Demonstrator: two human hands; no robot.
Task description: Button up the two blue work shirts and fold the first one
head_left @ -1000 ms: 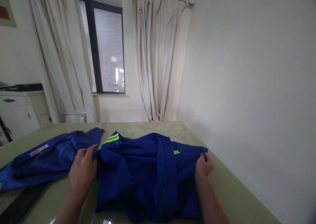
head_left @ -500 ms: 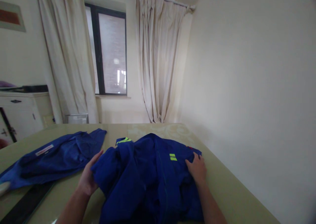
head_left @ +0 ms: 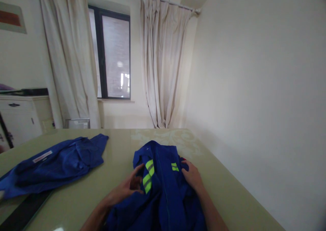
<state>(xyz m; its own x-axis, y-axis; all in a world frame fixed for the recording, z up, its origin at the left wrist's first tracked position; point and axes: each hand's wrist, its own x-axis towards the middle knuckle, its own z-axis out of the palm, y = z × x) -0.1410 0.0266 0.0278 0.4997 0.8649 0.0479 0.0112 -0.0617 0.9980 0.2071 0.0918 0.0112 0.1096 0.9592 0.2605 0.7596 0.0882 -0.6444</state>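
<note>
A dark blue garment (head_left: 165, 190) with yellow-green reflective patches lies bunched on the pale green table (head_left: 119, 146), close to me. My left hand (head_left: 131, 185) is at its left side, thumb and fingers apart beside the striped patches, with nothing gripped between them. At the garment's right edge, my right hand (head_left: 192, 175) rests with bent fingers on the cloth near a small red mark. Whether those fingers pinch any fabric is hard to make out.
Another blue garment (head_left: 68, 159) with a white label lies on the table at the left. A dark flat strip (head_left: 25, 212) extends from under it. The wall (head_left: 254, 105) runs along the right, and a white cabinet (head_left: 22, 115) stands at the far left.
My left hand has moved right and let go of the garment's left part, which is now folded inward, showing more striped patches. My right hand has shifted slightly left.
</note>
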